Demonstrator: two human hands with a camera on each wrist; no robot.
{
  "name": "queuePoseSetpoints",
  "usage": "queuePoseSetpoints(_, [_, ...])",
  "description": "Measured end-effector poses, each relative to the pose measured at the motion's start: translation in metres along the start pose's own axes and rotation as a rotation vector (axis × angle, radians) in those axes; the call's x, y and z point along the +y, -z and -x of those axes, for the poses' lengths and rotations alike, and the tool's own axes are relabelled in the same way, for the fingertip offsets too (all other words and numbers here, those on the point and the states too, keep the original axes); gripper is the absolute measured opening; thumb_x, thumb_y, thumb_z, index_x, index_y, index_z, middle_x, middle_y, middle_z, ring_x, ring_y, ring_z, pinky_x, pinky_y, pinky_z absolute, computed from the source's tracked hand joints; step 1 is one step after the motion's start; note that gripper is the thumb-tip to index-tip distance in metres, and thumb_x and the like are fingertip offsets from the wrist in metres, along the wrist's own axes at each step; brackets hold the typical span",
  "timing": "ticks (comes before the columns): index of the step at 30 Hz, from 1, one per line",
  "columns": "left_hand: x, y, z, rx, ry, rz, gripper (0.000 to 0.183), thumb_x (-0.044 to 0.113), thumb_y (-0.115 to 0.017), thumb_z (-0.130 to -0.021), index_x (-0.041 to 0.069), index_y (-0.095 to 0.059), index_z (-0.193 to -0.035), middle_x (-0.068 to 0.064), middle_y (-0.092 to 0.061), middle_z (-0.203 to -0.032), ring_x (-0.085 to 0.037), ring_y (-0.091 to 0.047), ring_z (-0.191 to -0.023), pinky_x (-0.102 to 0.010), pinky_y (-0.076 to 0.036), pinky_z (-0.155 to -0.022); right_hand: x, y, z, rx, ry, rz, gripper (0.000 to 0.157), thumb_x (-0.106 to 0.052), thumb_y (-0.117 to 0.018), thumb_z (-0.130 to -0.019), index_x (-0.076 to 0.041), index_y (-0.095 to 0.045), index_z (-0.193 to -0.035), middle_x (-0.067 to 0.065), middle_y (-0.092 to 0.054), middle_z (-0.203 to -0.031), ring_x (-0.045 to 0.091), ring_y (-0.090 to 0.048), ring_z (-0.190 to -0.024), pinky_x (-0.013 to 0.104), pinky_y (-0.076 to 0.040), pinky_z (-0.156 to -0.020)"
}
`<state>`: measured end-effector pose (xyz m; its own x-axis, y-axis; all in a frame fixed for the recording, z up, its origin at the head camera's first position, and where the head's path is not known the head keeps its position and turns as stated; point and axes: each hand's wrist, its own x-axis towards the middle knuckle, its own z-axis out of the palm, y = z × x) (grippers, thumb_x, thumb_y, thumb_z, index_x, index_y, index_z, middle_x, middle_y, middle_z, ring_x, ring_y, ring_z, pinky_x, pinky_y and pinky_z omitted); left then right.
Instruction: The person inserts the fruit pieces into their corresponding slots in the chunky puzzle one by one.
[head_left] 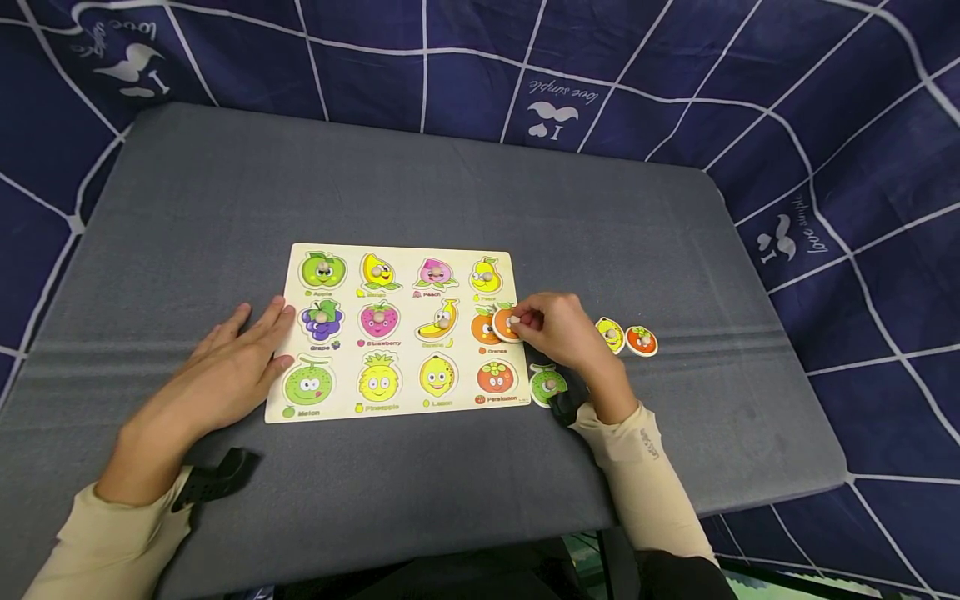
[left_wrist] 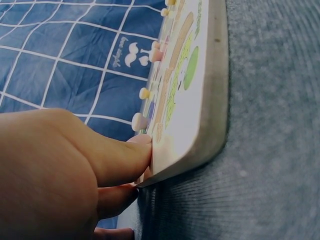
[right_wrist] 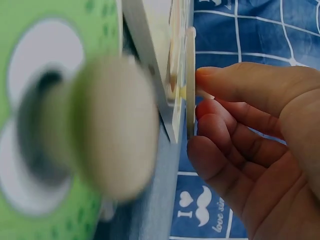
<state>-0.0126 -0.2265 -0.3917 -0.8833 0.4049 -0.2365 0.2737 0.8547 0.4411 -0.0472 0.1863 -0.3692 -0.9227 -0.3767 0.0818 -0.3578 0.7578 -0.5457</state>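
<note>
A wooden fruit puzzle board (head_left: 408,392) lies on the grey table. My right hand (head_left: 558,329) pinches a round orange piece (head_left: 504,327) by its knob, over the board's right side, where it overlaps the printed orange. In the right wrist view the piece (right_wrist: 190,80) stands edge-on at the fingertips. My left hand (head_left: 225,367) rests on the board's left edge with straight fingers; the left wrist view has its thumb (left_wrist: 122,157) against the corner. Knobbed pieces such as the apple (head_left: 322,271), grape (head_left: 322,322) and banana (head_left: 438,321) sit in the board.
A green melon piece (head_left: 546,383) lies by the board's lower right corner, partly under my right wrist. Further right are a lemon piece (head_left: 611,333) and a persimmon piece (head_left: 641,340). A blue checked cloth (head_left: 480,75) hangs beyond the table's far edge (head_left: 450,137).
</note>
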Motion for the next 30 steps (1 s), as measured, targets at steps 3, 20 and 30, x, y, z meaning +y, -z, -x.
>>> queuePoseSetpoints(3, [0.000, 0.000, 0.000, 0.003, 0.001, -0.002, 0.064, 0.018, -0.051, -0.104, -0.006, -0.018, -0.154, -0.027, -0.011, -0.160, -0.059, -0.003, -0.141, -0.075, -0.007, -0.106, -0.003, -0.002, -0.001, -0.011, 0.008, -0.001, 0.005, -0.005, -0.075, -0.085, 0.000, -0.074, -0.087, 0.003, -0.064, -0.072, 0.012, -0.058, -0.063, 0.028, -0.049, -0.059])
queuePoseSetpoints(20, [0.003, 0.000, 0.001, 0.019, -0.009, -0.004, 0.065, 0.016, -0.053, -0.103, -0.006, -0.020, -0.153, -0.027, -0.014, -0.159, -0.060, -0.007, -0.141, -0.075, -0.009, -0.105, -0.007, -0.013, -0.010, -0.029, 0.051, -0.003, 0.005, -0.006, -0.077, -0.083, -0.002, -0.074, -0.084, 0.001, -0.064, -0.070, 0.010, -0.057, -0.063, 0.026, -0.049, -0.058])
queuePoseSetpoints(30, [0.002, 0.000, 0.001, 0.010, -0.013, -0.009, 0.065, 0.016, -0.053, -0.102, -0.007, -0.020, -0.153, -0.028, -0.013, -0.159, -0.060, -0.006, -0.140, -0.074, -0.008, -0.106, -0.012, -0.016, -0.013, -0.062, 0.049, 0.016, 0.007, -0.008, -0.077, -0.083, -0.003, -0.074, -0.085, 0.001, -0.063, -0.070, 0.010, -0.057, -0.063, 0.025, -0.048, -0.059])
